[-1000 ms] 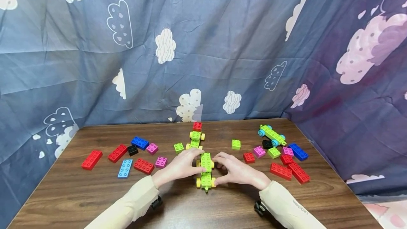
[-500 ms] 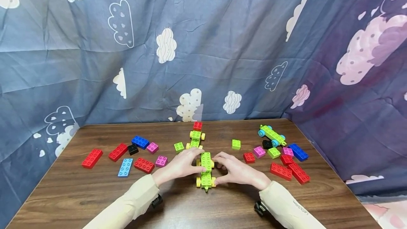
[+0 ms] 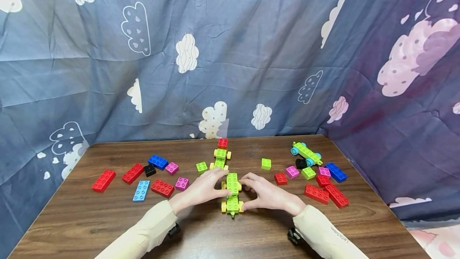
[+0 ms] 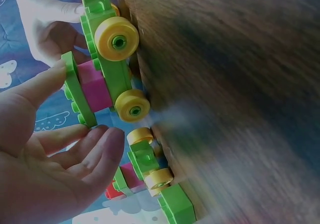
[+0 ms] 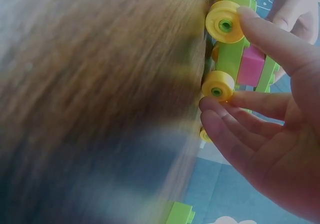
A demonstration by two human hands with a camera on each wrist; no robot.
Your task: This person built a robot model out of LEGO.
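Observation:
A lime-green toy car base with yellow wheels (image 3: 232, 207) stands on the table between both hands. On it sits a pink brick (image 4: 95, 86), topped by a long lime-green brick (image 3: 232, 183). My left hand (image 3: 203, 187) pinches the top brick, thumb at its near end and index finger at its far end. From the other side, my right hand (image 3: 267, 193) holds the car by its wheels, the thumb on the near wheel (image 5: 225, 24) and the fingers at the far wheel (image 5: 218, 86). Just beyond is a second yellow-wheeled car (image 3: 220, 163) with a red brick (image 3: 223, 143) at its far end.
Left on the wooden table (image 3: 108, 219) lie several red, blue, black and pink bricks, with a light blue one (image 3: 141, 190). To the right are more red, pink and green bricks and a blue-wheeled car base (image 3: 306, 153). A patterned cloth (image 3: 230, 83) hangs behind.

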